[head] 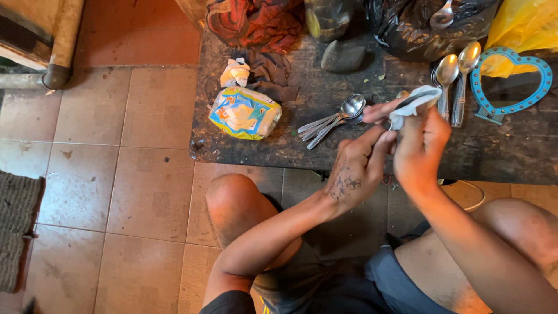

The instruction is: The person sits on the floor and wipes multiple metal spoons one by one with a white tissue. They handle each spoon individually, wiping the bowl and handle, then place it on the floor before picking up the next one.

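As seen from the head view, looking down past bare knees onto a low dark table (261,148).

Left hand (356,170): closed narrow, fingertips pinching the near end of a slim utensil (414,100). Right hand (423,142): closed around a white cloth (419,93), wrapping the far part of the same utensil. Only a dark strip showing through the cloth; likely a spoon, not certain. Held just above the table, near its near edge, between two groups of cutlery.

Left group of spoons (344,111): fanned on the table, just left of the hands. Right group of spoons (450,75): laid side by side, just beyond the right hand, beside a blue heart-shaped frame (543,81). One more spoon (443,16) resting on a black bag (401,29) at the far edge.

Further left: a colourful packet (244,112) and a grey stone (343,56).

Progress, as a judgement: wiping under way on one piece. Impossible to tell which group is wiped and which waits, so counted as partway only.
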